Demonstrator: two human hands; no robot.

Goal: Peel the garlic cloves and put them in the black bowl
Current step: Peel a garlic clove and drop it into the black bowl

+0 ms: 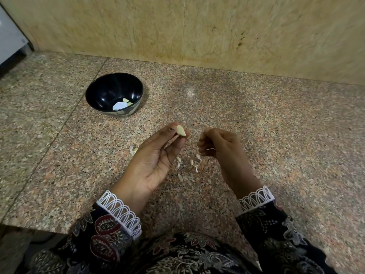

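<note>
My left hand (156,157) pinches a pale peeled garlic clove (181,130) at its fingertips, palm up, above the counter. A strip of skin hangs below the clove. My right hand (219,147) is just to the right, fingers curled, with a thin scrap of garlic skin (209,149) between them. The black bowl (114,91) stands at the back left and holds a few peeled cloves (125,100). Another clove (134,150) lies on the counter beside my left hand, partly hidden by it.
Several bits of garlic skin (187,165) are scattered on the speckled granite counter (276,135) between my hands. A beige stone wall (197,26) runs along the back. A grey appliance (9,36) stands at the far left. The counter's front edge is at the lower left.
</note>
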